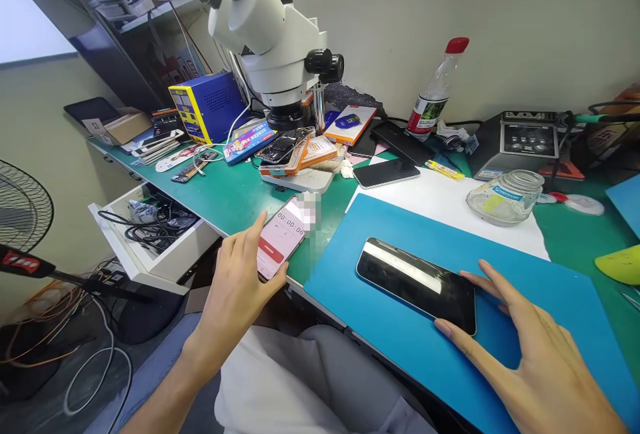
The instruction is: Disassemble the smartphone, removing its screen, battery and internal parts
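My left hand [245, 261] is closed around the side edges of a lit smartphone [281, 237] at the bench's front edge. Its screen reads a timer in large digits above a red button; a blurred patch covers its upper right. On the blue mat [335, 261] lies a second smartphone [415, 284], its screen dark with a bright reflection across it. My right hand [530, 347] has thumb and fingers on opposite edges of that phone's right end. The other fingers of the right hand are partly hidden.
A microscope [260, 41] stands over stacked boxes and phone parts. Another dark phone [386, 173] lies on white paper near a glass jar [506, 197], a plastic bottle [435, 97] and a soldering station [515, 144]. At left are an open drawer [165, 261] with cables and a fan [23, 207].
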`<action>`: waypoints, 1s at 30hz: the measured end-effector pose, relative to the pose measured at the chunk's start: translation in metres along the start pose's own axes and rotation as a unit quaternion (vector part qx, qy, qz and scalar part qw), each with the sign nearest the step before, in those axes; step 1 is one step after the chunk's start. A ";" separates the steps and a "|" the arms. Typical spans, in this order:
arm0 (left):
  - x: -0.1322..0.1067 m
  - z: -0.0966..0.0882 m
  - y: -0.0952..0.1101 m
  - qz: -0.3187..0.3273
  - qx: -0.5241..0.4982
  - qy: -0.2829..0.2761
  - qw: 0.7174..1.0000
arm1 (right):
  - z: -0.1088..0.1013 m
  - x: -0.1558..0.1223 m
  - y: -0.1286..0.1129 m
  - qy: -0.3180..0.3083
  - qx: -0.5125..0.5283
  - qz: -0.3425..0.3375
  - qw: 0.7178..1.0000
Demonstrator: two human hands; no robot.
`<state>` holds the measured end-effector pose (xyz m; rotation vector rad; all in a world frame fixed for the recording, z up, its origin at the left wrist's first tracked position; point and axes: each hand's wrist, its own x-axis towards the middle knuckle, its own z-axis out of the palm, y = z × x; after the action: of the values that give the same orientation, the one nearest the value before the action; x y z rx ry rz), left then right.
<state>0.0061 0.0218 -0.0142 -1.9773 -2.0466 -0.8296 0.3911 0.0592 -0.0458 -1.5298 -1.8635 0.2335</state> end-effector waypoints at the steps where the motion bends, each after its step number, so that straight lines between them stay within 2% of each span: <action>1: 0.000 -0.001 -0.002 0.006 0.004 0.005 1.000 | 0.001 0.000 0.001 -0.005 -0.008 0.001 1.000; 7: -0.002 -0.007 -0.012 0.060 0.046 0.026 0.997 | 0.002 -0.003 0.006 -0.025 -0.034 0.002 0.999; 11: 0.002 -0.012 -0.030 0.086 0.038 -0.005 0.996 | 0.003 -0.004 0.008 -0.015 -0.049 -0.017 0.999; 15: 0.009 -0.015 -0.054 0.041 -0.031 -0.075 0.996 | 0.004 -0.003 0.006 -0.006 -0.051 -0.029 0.998; 18: 0.012 -0.014 -0.064 0.002 -0.078 -0.117 0.990 | 0.004 -0.002 0.005 -0.008 -0.052 -0.032 0.998; 22: 0.013 -0.008 -0.059 -0.022 -0.082 -0.123 0.989 | 0.004 -0.003 0.006 -0.015 -0.049 -0.019 0.998; 27: 0.015 0.001 -0.048 -0.046 -0.060 -0.096 0.992 | 0.002 -0.001 0.009 -0.019 -0.030 0.024 0.999; 30: 0.017 0.002 -0.045 -0.039 -0.048 -0.084 0.995 | 0.000 0.002 0.008 -0.014 -0.011 0.033 0.999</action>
<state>-0.0380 0.0393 -0.0193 -2.0954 -2.2277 -0.8163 0.3973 0.0630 -0.0491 -1.6121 -1.8450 0.2676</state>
